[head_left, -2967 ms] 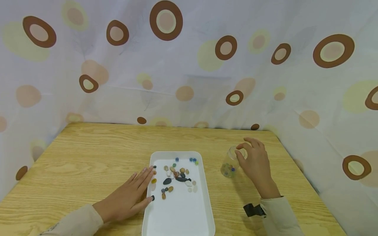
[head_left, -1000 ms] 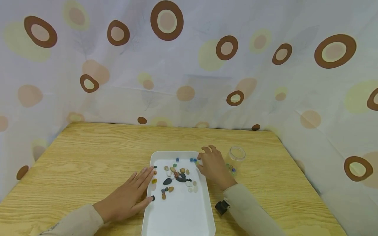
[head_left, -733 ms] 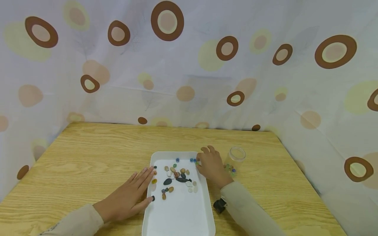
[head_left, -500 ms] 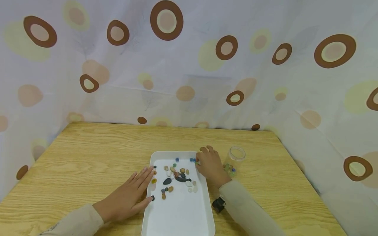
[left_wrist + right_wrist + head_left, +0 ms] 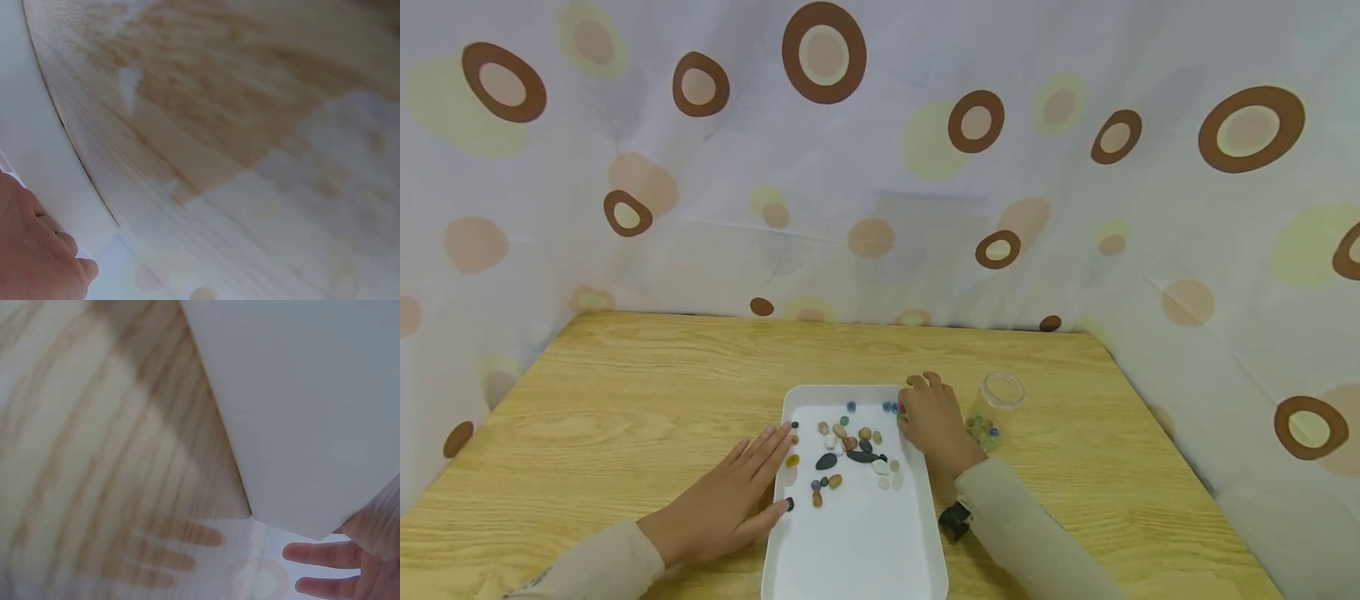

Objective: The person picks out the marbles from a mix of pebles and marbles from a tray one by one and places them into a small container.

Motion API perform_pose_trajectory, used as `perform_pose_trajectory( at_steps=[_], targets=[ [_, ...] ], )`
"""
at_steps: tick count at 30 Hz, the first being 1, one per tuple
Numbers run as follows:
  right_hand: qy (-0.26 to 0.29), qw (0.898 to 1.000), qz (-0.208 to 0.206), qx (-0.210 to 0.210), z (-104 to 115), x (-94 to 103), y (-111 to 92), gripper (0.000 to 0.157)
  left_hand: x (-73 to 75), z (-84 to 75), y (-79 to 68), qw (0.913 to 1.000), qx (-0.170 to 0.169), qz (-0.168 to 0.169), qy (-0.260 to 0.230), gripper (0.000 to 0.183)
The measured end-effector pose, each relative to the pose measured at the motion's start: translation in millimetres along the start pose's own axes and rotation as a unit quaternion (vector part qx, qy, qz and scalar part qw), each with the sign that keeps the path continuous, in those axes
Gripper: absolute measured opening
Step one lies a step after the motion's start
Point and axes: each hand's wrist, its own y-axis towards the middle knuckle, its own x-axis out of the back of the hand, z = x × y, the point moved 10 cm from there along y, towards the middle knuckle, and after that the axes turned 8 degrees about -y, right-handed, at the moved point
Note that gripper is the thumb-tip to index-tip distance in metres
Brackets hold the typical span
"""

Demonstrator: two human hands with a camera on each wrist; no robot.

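Note:
My left hand lies flat over the left rim of the white tray, its fingers stretched out beside small dark and orange stones. At the tray's far right corner, the thumb and index finger of my right hand pinch a yellow-green marble, mostly hidden by the fingertips. Two blue marbles sit right beside them. The right wrist view shows two extended fingers past the tray wall; the other fingers are hidden. A clear jar holding several coloured marbles stands just right of that hand.
Brown, black and white pebbles lie scattered in the tray's far half, with a blue marble and a green one behind them. The wooden table ends at a patterned cloth.
My right hand has moved left from above the jar's mouth to the tray's far right corner, where thumb and index finger have come together. My left hand stays put.

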Motion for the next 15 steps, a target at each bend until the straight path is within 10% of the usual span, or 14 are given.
perform_pose_trajectory(
  at_steps=[15],
  targets=[
    [-0.007,0.998,-0.048,0.028,9,31.5,-7,0.009,0.8,-2.5,2.3,0.9997,0.005,0.020,-0.012,0.072]
  ],
)
